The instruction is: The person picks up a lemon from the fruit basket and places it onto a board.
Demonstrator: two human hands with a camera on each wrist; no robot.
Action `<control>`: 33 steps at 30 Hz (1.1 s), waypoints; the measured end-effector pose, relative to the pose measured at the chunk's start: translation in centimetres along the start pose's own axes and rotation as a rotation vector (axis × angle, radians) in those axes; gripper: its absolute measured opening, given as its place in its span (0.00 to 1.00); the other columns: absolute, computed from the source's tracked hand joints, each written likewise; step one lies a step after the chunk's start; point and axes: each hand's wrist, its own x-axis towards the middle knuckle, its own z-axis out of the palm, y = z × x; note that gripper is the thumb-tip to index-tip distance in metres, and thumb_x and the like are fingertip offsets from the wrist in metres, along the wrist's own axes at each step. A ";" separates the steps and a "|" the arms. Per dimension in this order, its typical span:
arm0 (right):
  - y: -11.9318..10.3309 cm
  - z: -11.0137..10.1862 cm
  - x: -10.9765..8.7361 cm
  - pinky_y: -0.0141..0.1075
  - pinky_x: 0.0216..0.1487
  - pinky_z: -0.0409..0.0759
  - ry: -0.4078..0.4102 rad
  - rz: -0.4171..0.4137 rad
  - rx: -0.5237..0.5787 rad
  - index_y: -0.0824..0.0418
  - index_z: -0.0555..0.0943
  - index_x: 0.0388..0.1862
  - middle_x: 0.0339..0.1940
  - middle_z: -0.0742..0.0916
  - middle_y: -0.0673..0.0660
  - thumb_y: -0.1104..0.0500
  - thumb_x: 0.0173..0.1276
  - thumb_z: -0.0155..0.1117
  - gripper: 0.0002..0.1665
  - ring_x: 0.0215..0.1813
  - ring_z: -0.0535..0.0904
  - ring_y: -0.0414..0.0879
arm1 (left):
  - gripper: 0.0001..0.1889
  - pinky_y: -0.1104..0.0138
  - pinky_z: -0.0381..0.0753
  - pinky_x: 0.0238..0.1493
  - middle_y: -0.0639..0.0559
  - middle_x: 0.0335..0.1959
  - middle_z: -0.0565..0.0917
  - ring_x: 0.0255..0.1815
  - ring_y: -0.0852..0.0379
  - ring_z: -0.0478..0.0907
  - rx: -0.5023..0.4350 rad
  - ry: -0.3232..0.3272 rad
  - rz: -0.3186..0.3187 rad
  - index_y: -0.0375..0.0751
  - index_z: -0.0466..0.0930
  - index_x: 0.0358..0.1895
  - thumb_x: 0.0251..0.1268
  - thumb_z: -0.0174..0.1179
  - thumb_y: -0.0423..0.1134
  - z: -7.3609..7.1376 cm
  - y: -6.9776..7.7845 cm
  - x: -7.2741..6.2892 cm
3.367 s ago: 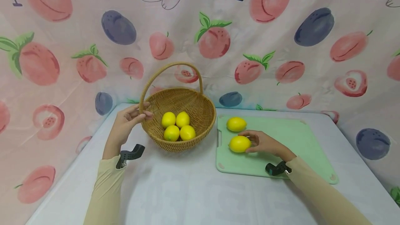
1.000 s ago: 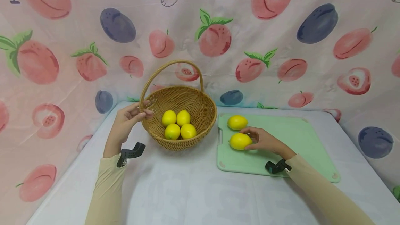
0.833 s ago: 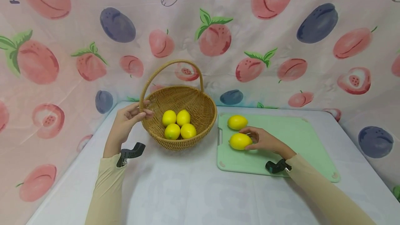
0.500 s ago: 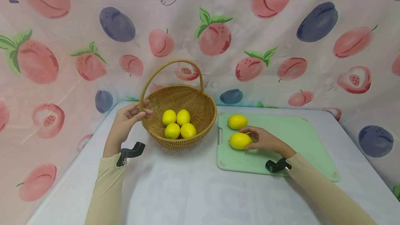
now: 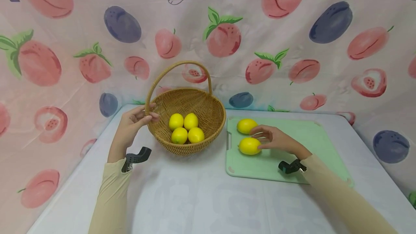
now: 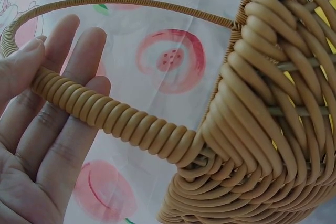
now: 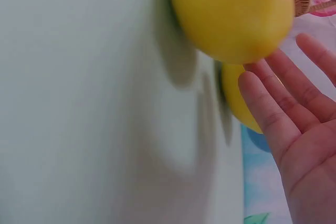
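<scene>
My left hand (image 5: 128, 127) holds the wicker basket's handle (image 5: 150, 98) near its left base. In the left wrist view, the thumb lies over the wrapped handle (image 6: 131, 121) and the fingers pass behind it. Inside the basket (image 5: 209, 122) sit several yellow lemons (image 5: 179, 135). My right hand (image 5: 276, 141) is at the right end of the front lemon (image 5: 249, 146) on the green cutting board (image 5: 308, 143). Its fingers (image 7: 262, 111) are extended in the right wrist view, beside the near lemon (image 7: 231, 14). A second lemon (image 5: 246, 126) lies just behind the front one.
The basket and board stand side by side on a white-covered table (image 5: 195, 194). A fruit-printed cloth (image 5: 195, 17) hangs right behind them. The board has a metal strip (image 5: 229, 141) at its left edge.
My right hand has shifted slightly away and up from the front lemon, its fingers loosening from around it. The lemon stays put on the board. The left hand keeps its place on the handle.
</scene>
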 end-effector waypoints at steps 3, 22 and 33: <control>-0.4 -0.6 0.2 0.44 0.63 0.73 -0.003 -0.003 -0.002 0.69 0.65 0.64 0.63 0.72 0.70 0.64 0.61 0.66 0.34 0.65 0.68 0.66 | 0.18 0.75 0.80 0.47 0.64 0.34 0.86 0.39 0.66 0.84 -0.006 -0.002 0.001 0.34 0.72 0.60 0.67 0.54 0.30 0.0 0.0 0.0; -6.0 -3.6 2.8 0.44 0.63 0.72 0.033 -0.009 -0.168 0.64 0.65 0.66 0.64 0.73 0.67 0.59 0.60 0.68 0.37 0.65 0.71 0.58 | 0.18 0.75 0.79 0.46 0.64 0.34 0.86 0.39 0.67 0.84 0.019 -0.001 -0.001 0.36 0.73 0.60 0.67 0.54 0.31 -0.1 -0.2 0.0; -9.3 -4.1 5.9 0.51 0.64 0.70 0.018 -0.045 -0.214 0.63 0.67 0.65 0.65 0.74 0.64 0.60 0.58 0.70 0.36 0.65 0.72 0.57 | 0.19 0.75 0.79 0.47 0.64 0.34 0.86 0.39 0.66 0.84 -0.006 -0.005 0.009 0.31 0.71 0.60 0.67 0.53 0.30 -0.1 -0.3 0.0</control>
